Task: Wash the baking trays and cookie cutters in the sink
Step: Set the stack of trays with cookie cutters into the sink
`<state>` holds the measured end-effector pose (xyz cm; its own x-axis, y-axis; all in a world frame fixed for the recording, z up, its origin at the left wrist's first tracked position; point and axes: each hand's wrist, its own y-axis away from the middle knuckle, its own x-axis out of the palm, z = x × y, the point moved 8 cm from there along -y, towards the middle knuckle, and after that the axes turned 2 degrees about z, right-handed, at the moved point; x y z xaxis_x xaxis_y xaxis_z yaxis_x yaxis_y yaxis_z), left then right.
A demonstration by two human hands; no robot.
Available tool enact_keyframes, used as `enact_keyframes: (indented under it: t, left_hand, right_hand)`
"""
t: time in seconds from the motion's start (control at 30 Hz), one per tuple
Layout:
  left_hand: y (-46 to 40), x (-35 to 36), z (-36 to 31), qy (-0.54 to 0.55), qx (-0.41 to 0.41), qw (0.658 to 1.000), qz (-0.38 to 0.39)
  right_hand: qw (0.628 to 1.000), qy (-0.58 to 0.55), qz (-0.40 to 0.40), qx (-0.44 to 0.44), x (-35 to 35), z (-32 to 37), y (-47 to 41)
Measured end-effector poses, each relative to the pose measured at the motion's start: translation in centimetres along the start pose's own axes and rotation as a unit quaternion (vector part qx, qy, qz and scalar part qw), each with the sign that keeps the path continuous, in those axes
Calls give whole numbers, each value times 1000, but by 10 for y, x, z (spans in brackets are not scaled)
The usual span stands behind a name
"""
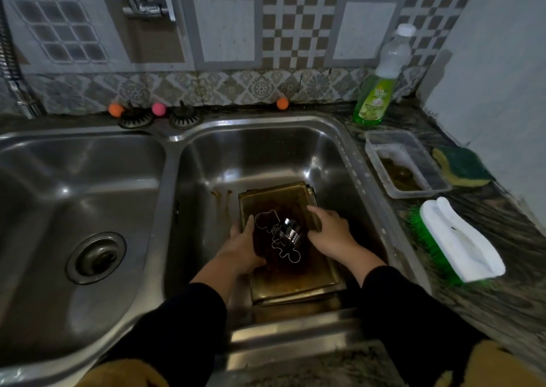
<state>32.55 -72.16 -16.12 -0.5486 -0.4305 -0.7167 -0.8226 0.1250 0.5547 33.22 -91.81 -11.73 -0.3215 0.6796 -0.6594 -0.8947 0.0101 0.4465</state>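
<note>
A stack of greasy, browned baking trays (283, 280) lies in the right basin of the steel sink (339, 156). Several shiny metal cookie cutters (280, 236) rest on the top tray, one a wire outline, one a round band. My left hand (245, 247) grips the stack's left edge, thumb on the top tray. On the opposite side my right hand (328, 233) grips the right edge, fingers curled over the rim. Both forearms wear black sleeves.
The left basin (74, 209) has a drain strainer (96, 258). On the right counter stand a green dish soap bottle (375, 97), a plastic tub (404, 165), a green-yellow sponge (461, 165) and a white scrub brush (461, 245). A tap (147, 2) hangs on the tiled wall.
</note>
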Motion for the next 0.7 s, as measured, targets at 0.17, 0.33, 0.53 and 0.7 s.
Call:
enact_keyframes:
  t: [0.17, 0.33, 0.53, 0.7]
  left_hand:
    - [-10, -16, -18, -156, 82, 984, -30]
    - [-27, -7, -24, -229, 114, 967, -11]
    - [-28, -4, -34, -212, 123, 967, -74]
    - [-24, -12, -25, -88, 108, 985, -102]
  right_hand:
    - [996, 50, 77, -20, 20, 31, 3]
    - [990, 100, 83, 46, 51, 13, -13]
    - [997, 18, 44, 53, 59, 10, -21]
    - [994, -84, 41, 56, 53, 16, -17]
